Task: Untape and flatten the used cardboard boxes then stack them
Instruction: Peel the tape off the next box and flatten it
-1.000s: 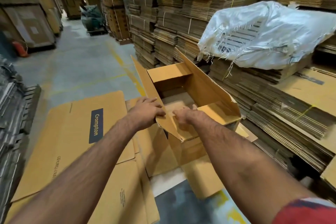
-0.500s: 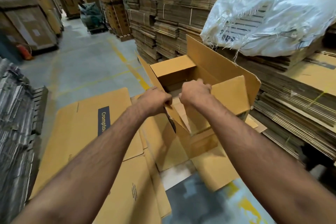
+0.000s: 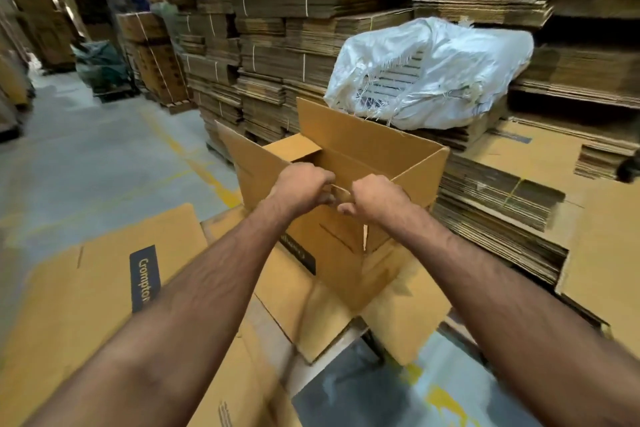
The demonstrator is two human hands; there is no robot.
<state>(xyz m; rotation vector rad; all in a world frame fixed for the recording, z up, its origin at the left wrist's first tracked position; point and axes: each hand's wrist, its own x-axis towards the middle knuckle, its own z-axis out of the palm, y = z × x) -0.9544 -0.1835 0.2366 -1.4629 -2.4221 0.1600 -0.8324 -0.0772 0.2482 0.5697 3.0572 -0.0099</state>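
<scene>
Open cardboard box (image 3: 349,156) stands w/ flaps up, centre of view, just in front of the white woven sack (image 3: 429,80) lying on bundled flat cardboard. Left hand (image 3: 301,184) & right hand (image 3: 374,198) both curled tight on the box's near top edge, knuckles almost touching. Flattened Crompton carton (image 3: 100,281) lies on the floor left of the box, w/ more flat sheets under and beside it.

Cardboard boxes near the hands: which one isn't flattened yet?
The open box that the left hand and right hand grip at its near edge. It stands with walls up; the Crompton-labelled box lies flat on the floor.
</scene>
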